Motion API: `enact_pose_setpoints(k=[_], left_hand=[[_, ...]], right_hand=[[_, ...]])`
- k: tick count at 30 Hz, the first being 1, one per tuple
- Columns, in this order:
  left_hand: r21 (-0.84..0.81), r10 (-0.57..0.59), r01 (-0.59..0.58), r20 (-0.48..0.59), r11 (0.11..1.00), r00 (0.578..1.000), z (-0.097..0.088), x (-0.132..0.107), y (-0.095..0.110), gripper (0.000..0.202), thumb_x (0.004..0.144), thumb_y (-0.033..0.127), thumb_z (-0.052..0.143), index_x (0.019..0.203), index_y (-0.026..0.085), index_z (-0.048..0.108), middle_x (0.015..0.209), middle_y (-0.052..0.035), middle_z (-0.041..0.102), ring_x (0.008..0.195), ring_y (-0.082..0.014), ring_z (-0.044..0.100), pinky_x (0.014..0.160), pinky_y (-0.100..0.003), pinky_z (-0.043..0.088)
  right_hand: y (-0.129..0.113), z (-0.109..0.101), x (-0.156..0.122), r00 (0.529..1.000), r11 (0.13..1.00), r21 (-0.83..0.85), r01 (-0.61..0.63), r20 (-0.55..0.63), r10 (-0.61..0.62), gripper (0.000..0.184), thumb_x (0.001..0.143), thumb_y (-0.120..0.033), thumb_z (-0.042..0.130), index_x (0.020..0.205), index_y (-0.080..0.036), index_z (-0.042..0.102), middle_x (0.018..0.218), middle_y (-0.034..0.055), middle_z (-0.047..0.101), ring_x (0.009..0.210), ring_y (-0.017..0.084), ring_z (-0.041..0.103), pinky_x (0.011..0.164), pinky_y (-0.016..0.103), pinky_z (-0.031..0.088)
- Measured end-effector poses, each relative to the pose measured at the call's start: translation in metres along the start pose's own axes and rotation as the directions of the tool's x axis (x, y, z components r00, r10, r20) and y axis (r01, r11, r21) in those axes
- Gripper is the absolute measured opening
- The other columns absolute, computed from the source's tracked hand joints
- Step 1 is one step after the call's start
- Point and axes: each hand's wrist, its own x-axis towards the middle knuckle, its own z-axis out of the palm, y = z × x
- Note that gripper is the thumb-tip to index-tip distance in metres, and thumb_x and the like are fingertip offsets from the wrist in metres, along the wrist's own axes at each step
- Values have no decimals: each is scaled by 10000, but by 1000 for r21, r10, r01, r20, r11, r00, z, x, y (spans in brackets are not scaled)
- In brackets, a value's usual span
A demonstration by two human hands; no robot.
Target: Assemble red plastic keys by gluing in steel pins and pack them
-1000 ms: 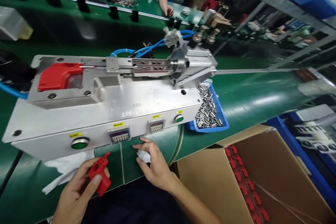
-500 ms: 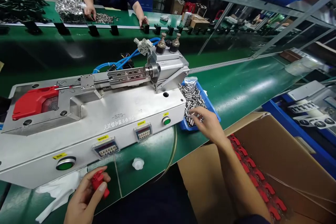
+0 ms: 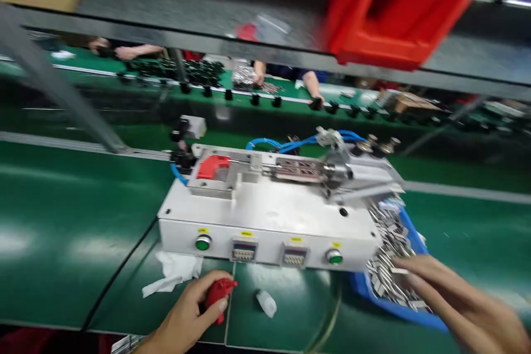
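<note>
My left hand (image 3: 193,310) is closed around a small red plastic part (image 3: 219,294), just in front of the white machine (image 3: 269,238). My right hand (image 3: 452,293) is over a blue bin (image 3: 409,312) full of short metal pins (image 3: 390,265). Its thumb and forefinger are pinched on what looks like one pin (image 3: 400,270), though motion smears it. Another red plastic part (image 3: 213,166) sits in the fixture at the machine's left end, in line with a metal rod.
Green buttons (image 3: 203,241) and counters line the machine's front. A crumpled white cloth (image 3: 174,271) and a small white plastic piece (image 3: 266,303) lie on the green table. Overhead hangs a shelf with a red bin (image 3: 381,38). Co-workers' hands (image 3: 312,86) work across the line.
The view has swung left and levelled, bringing the overhead shelf in. My left hand still holds the red part; my right hand stays at the pin bin, its fingertips now around a pin.
</note>
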Motion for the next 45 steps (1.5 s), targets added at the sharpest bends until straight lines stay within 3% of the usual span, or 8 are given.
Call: enact_pose_setpoints(k=[5,14,26,32,37,40,43,45], left_hand=[[78,126,-120,-71,990,989,1,9,8,349,912,410,693,1220,273,784,1182,-89,793,1086,-287,731,1013,-398,593],[71,225,-218,-97,973,970,-2,7,11,326,956,320,621,1249,238,738,1188,-96,785,1076,-287,739,960,-404,589],[30,293,-292,-56,956,954,-11,10,18,328,910,284,633,1214,211,734,1180,-108,790,1069,-282,747,988,-403,594],[36,247,-245,-44,969,968,-8,8,22,363,903,289,631,1249,226,721,1238,-112,785,1117,-295,734,1040,-438,566],[-42,185,-183,47,982,982,-29,-8,52,227,957,259,608,1182,228,596,1193,-104,792,943,-227,752,800,-332,597],[160,448,-435,-59,886,892,-64,3,106,217,1007,235,595,1224,233,587,1233,-95,764,787,-158,718,763,-301,594],[591,781,-566,-191,575,595,-98,41,175,206,998,213,583,1199,192,625,1184,-105,736,923,-208,725,812,-336,610],[811,778,-401,-102,426,621,-110,74,212,229,1005,182,549,1209,162,651,1270,-142,692,1039,-270,735,885,-414,621]], right_hand=[[-66,58,68,898,904,214,371,164,-408,186,1037,-385,686,967,-303,838,888,40,797,752,217,763,582,302,605],[-157,189,201,766,840,-216,498,564,-309,274,891,2,602,883,-184,803,970,73,786,824,215,708,680,305,444],[-110,210,164,825,838,-80,540,246,-508,265,1051,-255,543,1040,-200,802,1133,123,752,1077,290,681,940,441,554],[-149,229,179,761,810,-132,571,454,-463,238,1006,-155,563,1053,-184,794,1186,135,724,1120,299,636,933,429,546],[-172,223,203,751,854,-84,514,525,-401,125,929,-105,619,894,-168,722,1076,121,706,1029,269,634,900,396,528],[-166,194,201,850,890,37,455,281,-446,113,956,-165,596,978,-184,706,1078,101,708,1007,257,650,929,408,529],[-144,165,173,875,897,91,433,197,-442,101,959,-219,610,990,-214,706,1046,84,732,977,261,682,905,416,551],[-123,153,145,878,905,89,416,218,-426,103,968,-243,613,979,-225,713,1025,81,748,962,268,706,887,423,570]])
